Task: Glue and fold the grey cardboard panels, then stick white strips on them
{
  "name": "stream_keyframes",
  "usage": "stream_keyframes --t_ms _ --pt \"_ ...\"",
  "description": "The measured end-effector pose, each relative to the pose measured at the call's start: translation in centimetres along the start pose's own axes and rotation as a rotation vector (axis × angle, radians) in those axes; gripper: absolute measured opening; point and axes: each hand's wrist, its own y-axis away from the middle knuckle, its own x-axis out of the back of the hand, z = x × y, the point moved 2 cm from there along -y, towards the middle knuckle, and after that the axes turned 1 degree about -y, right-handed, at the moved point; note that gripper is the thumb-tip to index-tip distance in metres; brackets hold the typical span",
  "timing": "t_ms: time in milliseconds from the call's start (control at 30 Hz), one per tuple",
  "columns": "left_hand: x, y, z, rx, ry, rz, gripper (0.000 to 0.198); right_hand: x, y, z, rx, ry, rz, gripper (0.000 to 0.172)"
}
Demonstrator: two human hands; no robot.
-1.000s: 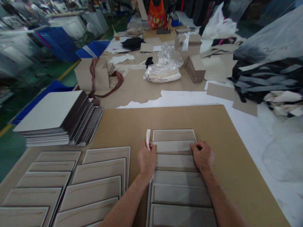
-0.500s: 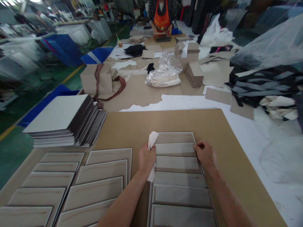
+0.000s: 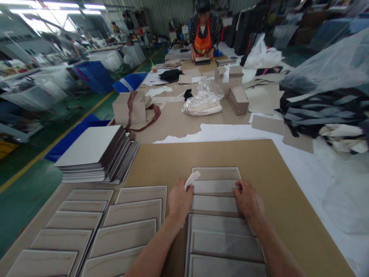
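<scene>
A column of overlapping grey-beige panels with pale edges lies in front of me. White strips lie across some of its upper panels. My left hand is closed around loose white strips, whose ends stick up above the fingers, and rests at the column's left edge. My right hand is closed, its thumb and fingertips pinched at the right end of a white strip on the second panel from the top. The fingers partly hide that end.
Two more columns of overlapping panels lie at left. Behind them stands a stack of boards. Farther back are a clear plastic bag, a cardboard pile and black-grey straps. A person in an orange apron works at the far end.
The view has tilted up, showing more of the far room. My right hand has shifted slightly left along the strip's end. The loose strips in my left hand now lean right.
</scene>
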Motion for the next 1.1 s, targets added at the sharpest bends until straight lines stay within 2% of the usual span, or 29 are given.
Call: stream_keyframes --t_ms 100,200,267,367,467,600,733,933,1100 --pt "0.6 1.6 0.8 0.095 0.200 -0.178 0.027 1.2 0.2 -0.7 -0.025 -0.072 -0.009 0.028" --pt "-0.2 4.0 2.1 0.205 0.436 -0.422 0.049 1.4 0.8 -3.4 -0.023 -0.253 -0.161 0.037" --pt "-1.0 5.3 2.9 0.260 0.566 -0.502 0.052 1.2 1.3 -5.6 -0.040 -0.435 -0.246 0.036" --pt "-1.8 6.3 3.4 0.307 0.689 -0.513 0.046 0.7 1.7 -7.8 -0.110 -0.650 -0.278 0.033" --pt "-2.3 6.5 3.1 0.324 0.739 -0.501 0.044 0.4 1.6 -8.3 -0.157 -0.701 -0.280 0.037" --pt "-2.6 6.8 2.3 0.311 0.764 -0.493 0.043 0.7 1.5 -7.9 -0.127 -0.652 -0.299 0.038" --pt "-2.7 6.9 1.8 0.296 0.785 -0.504 0.038 1.3 2.1 -7.5 -0.082 -0.663 -0.310 0.032" --pt "-2.4 6.4 1.6 0.319 0.805 -0.489 0.038 1.8 2.6 -6.0 -0.063 -0.510 -0.211 0.031" --pt "-2.7 6.2 1.4 0.383 0.843 -0.427 0.048 1.8 3.2 -5.9 -0.032 -0.384 -0.137 0.032"
